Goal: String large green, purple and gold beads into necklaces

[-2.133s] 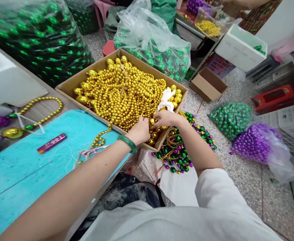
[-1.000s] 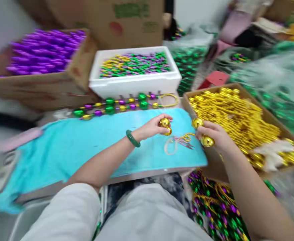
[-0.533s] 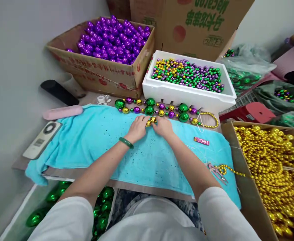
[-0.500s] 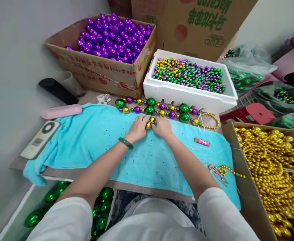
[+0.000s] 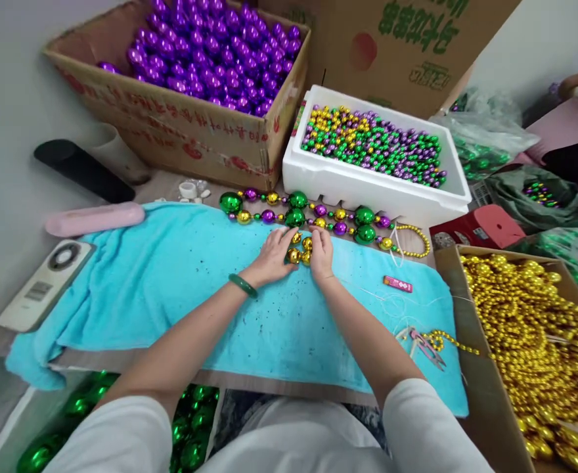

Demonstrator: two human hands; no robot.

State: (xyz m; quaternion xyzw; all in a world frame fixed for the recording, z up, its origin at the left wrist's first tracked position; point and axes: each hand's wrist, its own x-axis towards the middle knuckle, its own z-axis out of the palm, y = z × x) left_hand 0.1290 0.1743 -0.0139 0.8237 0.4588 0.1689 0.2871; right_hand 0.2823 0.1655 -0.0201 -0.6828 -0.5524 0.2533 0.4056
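Several shiny gold beads (image 5: 301, 253) sit in a small cluster on the turquoise towel (image 5: 171, 282), between my two hands. My left hand (image 5: 273, 255), below a green bangle (image 5: 243, 285), curls its thumb and fingers around the cluster's left side. From the other side my right hand (image 5: 322, 253) presses curved fingers against the beads; its thumb is hidden. Just beyond my hands lies a strand of large green, purple and gold beads (image 5: 295, 217), doubled into two rows, with a loop of small gold beads (image 5: 420, 231) at its right end.
Purple beads fill a cardboard box (image 5: 171, 125) behind; a white foam box (image 5: 368, 195) holds small mixed beads. Right of the towel stands a carton (image 5: 486, 368) of gold bead strings. Pink pliers (image 5: 427, 348), thread and a pink packet (image 5: 397, 284) lie on the towel's right part.
The gold beads have spread from a tight bunch into a looser cluster between my hands. My right hand has turned more upright beside them. The camera view has shifted slightly.
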